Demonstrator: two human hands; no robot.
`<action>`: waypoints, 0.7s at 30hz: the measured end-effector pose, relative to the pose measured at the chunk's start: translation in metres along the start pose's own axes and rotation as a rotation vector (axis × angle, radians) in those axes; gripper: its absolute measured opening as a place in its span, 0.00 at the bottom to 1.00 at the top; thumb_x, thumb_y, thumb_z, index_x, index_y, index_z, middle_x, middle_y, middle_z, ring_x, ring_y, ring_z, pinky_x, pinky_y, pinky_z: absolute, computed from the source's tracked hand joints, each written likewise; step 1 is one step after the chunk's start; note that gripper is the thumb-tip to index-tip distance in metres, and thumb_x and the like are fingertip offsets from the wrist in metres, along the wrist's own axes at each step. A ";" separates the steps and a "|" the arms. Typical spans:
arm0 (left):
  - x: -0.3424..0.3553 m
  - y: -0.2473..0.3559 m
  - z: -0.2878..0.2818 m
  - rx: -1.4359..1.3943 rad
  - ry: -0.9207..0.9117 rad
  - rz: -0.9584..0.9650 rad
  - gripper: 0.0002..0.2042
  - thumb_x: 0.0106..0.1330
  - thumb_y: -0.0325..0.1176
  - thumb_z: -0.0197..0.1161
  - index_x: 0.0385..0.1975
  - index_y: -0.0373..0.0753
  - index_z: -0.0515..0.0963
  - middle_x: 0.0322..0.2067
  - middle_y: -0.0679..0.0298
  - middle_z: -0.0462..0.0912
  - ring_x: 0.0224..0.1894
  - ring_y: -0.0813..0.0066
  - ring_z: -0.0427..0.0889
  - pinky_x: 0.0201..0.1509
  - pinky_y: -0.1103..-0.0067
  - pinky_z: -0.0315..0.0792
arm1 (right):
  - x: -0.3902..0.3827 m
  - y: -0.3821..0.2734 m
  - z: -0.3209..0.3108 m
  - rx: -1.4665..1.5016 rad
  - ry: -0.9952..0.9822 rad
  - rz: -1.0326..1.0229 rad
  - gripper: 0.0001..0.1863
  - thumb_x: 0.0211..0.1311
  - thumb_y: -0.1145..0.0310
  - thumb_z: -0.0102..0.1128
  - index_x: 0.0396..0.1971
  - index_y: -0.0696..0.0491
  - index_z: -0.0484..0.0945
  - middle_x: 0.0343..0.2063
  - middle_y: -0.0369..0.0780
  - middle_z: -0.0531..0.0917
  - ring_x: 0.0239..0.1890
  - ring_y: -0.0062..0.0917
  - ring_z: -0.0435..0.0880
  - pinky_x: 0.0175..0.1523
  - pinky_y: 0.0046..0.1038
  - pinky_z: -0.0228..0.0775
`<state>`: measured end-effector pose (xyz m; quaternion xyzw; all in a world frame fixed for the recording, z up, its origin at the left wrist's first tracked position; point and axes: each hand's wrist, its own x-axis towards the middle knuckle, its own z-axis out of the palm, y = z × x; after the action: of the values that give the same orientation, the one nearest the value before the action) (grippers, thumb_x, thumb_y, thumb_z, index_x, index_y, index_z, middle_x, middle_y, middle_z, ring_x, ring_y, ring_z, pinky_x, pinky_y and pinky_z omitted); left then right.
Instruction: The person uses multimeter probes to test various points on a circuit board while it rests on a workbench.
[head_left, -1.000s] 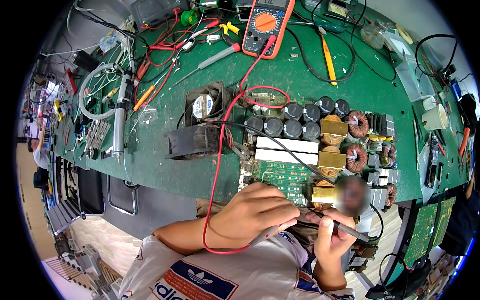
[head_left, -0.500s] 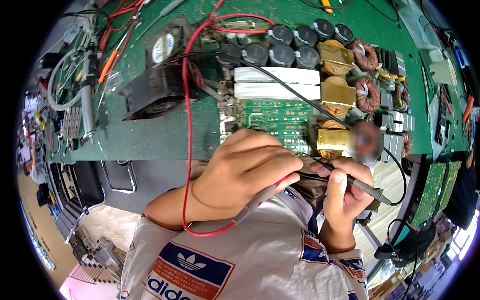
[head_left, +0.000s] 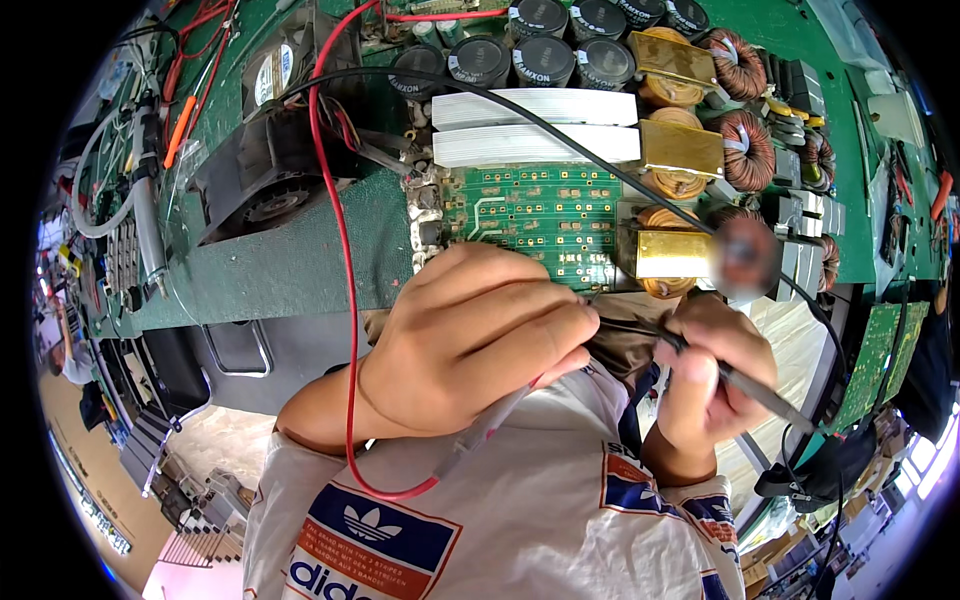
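Note:
My left hand (head_left: 480, 330) is closed round a red test probe (head_left: 468, 445), its fingers at the near edge of a green circuit board (head_left: 535, 215). A red lead (head_left: 348, 290) loops up from that probe's back end. To the right, my right hand (head_left: 722, 365) grips a black test probe (head_left: 768, 396) like a pen, its tip pointing left toward the left fingers. That hand is slightly blurred. Whether either tip touches the board I cannot tell. White finned heatsinks (head_left: 535, 148), black capacitors (head_left: 542, 62) and gold-wrapped transformers (head_left: 682, 150) stand on the board.
Copper toroid coils (head_left: 748, 150) line the board's right side. Black fans (head_left: 250, 180) sit to its left on the green bench mat (head_left: 300, 270). A black cable (head_left: 560, 160) crosses over the board. Another green board (head_left: 868, 365) is at the right, and a chair (head_left: 170, 365) at the left.
The board and bench parts sit higher and look larger in view. My right hand and the black probe have shifted right, a little away from my left hand. Both hands keep their probes.

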<state>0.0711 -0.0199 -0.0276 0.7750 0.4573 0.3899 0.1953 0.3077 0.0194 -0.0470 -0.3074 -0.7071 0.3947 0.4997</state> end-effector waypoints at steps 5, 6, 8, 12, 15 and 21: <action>0.001 -0.010 -0.023 0.032 0.084 0.033 0.14 0.52 0.28 0.76 0.39 0.34 0.84 0.34 0.59 0.86 0.37 0.60 0.83 0.41 0.71 0.76 | 0.031 -0.007 -0.007 0.009 -0.052 -0.207 0.15 0.59 0.70 0.71 0.41 0.58 0.75 0.26 0.39 0.78 0.26 0.30 0.76 0.33 0.34 0.66; 0.001 -0.017 -0.028 0.056 0.068 0.047 0.14 0.55 0.29 0.75 0.40 0.32 0.84 0.34 0.56 0.86 0.37 0.58 0.83 0.41 0.69 0.77 | 0.039 -0.002 -0.009 -0.013 -0.080 -0.248 0.17 0.58 0.70 0.72 0.43 0.57 0.75 0.26 0.38 0.78 0.27 0.30 0.75 0.34 0.35 0.65; 0.002 -0.027 -0.030 0.072 0.064 0.049 0.14 0.59 0.32 0.73 0.41 0.32 0.83 0.33 0.54 0.87 0.37 0.58 0.83 0.42 0.68 0.76 | 0.047 0.005 -0.008 -0.050 -0.114 -0.290 0.19 0.58 0.70 0.73 0.46 0.57 0.74 0.27 0.38 0.77 0.29 0.30 0.74 0.35 0.35 0.64; 0.002 -0.027 -0.032 -0.003 0.071 -0.061 0.10 0.57 0.31 0.74 0.37 0.36 0.84 0.33 0.56 0.89 0.37 0.61 0.84 0.44 0.72 0.73 | 0.054 0.001 0.010 -0.028 -0.071 -0.099 0.16 0.64 0.66 0.71 0.43 0.61 0.78 0.29 0.42 0.83 0.32 0.30 0.77 0.40 0.32 0.70; 0.002 -0.031 -0.033 -0.006 0.055 -0.032 0.12 0.55 0.30 0.75 0.38 0.35 0.84 0.33 0.55 0.89 0.35 0.61 0.85 0.43 0.72 0.73 | 0.057 0.002 0.009 -0.071 -0.154 -0.068 0.16 0.67 0.66 0.66 0.42 0.64 0.77 0.27 0.46 0.82 0.29 0.29 0.77 0.38 0.30 0.73; -0.001 -0.033 -0.033 -0.005 0.054 -0.021 0.14 0.52 0.29 0.76 0.39 0.34 0.85 0.32 0.55 0.89 0.33 0.61 0.85 0.41 0.72 0.73 | 0.061 -0.001 0.013 -0.123 -0.158 -0.046 0.16 0.74 0.64 0.55 0.42 0.67 0.75 0.20 0.45 0.78 0.26 0.28 0.73 0.35 0.34 0.69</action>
<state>0.0270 -0.0058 -0.0296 0.7588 0.4696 0.4098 0.1891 0.2769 0.0661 -0.0205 -0.2892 -0.7739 0.3620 0.4317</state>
